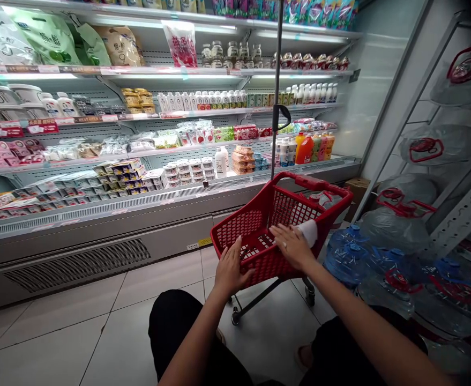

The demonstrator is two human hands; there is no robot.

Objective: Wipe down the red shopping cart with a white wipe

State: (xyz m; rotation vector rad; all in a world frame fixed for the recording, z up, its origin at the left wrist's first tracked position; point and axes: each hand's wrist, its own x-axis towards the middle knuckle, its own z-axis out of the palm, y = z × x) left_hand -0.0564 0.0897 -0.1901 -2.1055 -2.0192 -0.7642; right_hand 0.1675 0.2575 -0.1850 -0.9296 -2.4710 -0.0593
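Observation:
A red plastic shopping cart (pixel 266 266) with mesh walls stands in front of me on the tiled floor. My left hand (pixel 233 269) rests against the near left corner of its basket, fingers stretched out and thumb apart. Further right, my right hand (pixel 292 246) lies over the near rim with its fingers extended; a ring shows on one finger. Neither hand appears to hold a thing. Beside the right hand, a white cloth or paper (pixel 308 231) hangs over the rim. The part of the basket floor that I can see is bare.
A chilled display case (pixel 171 214) runs behind the cart, its shelves filled with yogurt cups, bottles and bags. A thin upright pole (pixel 278 59) rises at the cart's back. Large water jugs (pixel 345 252) crowd the right side, beneath a rack (pixel 412 102) holding more jugs.

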